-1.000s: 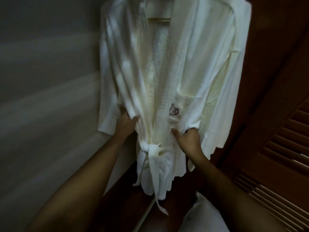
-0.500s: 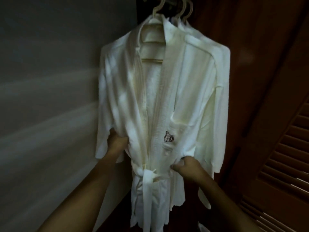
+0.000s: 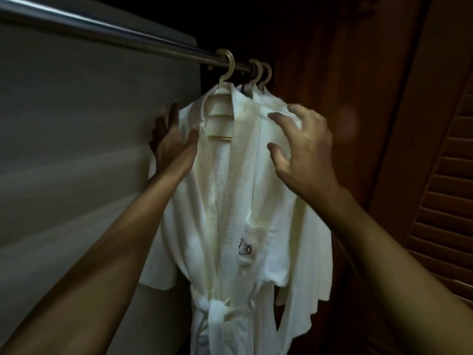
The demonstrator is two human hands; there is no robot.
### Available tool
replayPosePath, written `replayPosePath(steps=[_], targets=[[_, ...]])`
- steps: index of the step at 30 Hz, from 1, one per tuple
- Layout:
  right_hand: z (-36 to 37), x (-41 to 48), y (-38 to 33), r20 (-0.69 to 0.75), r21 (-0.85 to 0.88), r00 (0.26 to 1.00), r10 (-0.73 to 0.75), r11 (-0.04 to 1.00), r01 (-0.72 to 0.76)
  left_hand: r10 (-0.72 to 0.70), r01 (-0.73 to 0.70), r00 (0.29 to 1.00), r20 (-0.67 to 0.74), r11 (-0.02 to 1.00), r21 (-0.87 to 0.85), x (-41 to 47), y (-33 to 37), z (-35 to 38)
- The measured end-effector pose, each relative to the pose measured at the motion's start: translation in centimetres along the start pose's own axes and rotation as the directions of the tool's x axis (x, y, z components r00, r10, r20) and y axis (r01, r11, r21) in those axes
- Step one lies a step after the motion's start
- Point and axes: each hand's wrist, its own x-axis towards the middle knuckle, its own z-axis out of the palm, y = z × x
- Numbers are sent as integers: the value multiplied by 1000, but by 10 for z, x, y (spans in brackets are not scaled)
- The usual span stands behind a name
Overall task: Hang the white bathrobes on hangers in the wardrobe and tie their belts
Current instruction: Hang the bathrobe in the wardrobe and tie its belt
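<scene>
A white bathrobe [image 3: 230,201] hangs on a cream hanger [image 3: 225,80] from the metal rail [image 3: 102,29]. Its belt [image 3: 216,310] is tied in a knot at the waist, and a dark emblem sits on the chest pocket. Two more cream hangers [image 3: 261,73] with white robes hang close behind it. My left hand [image 3: 170,142] is raised beside the robe's left shoulder, fingers spread, holding nothing. My right hand [image 3: 302,147] hovers at the right shoulder with fingers loosely bent, gripping nothing.
A pale wardrobe side wall [image 3: 76,149] runs along the left. Dark wooden panelling [image 3: 345,73] stands behind the robes, and a louvred wooden door [image 3: 445,188] is on the right.
Both hands let go of the robe at the waist and rose to its shoulders. My view tilted up, so the rail and hanger hooks now show.
</scene>
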Motion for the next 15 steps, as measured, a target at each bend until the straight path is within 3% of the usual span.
replayPosePath(steps=[3, 6, 11, 15], targets=[[20, 36, 21, 239, -231, 965, -106, 959, 163, 128, -148, 981, 148, 980, 134, 27, 8, 13], [37, 53, 42, 381, -345, 917, -121, 901, 262, 141, -192, 938, 315, 972, 136, 40, 3, 32], [41, 64, 56, 412, -292, 909, -57, 937, 191, 52, -150, 874, 483, 974, 168, 65, 17, 38], [37, 41, 56, 388, -257, 921, -21, 958, 130, 48, -87, 908, 417, 993, 75, 37, 25, 33]])
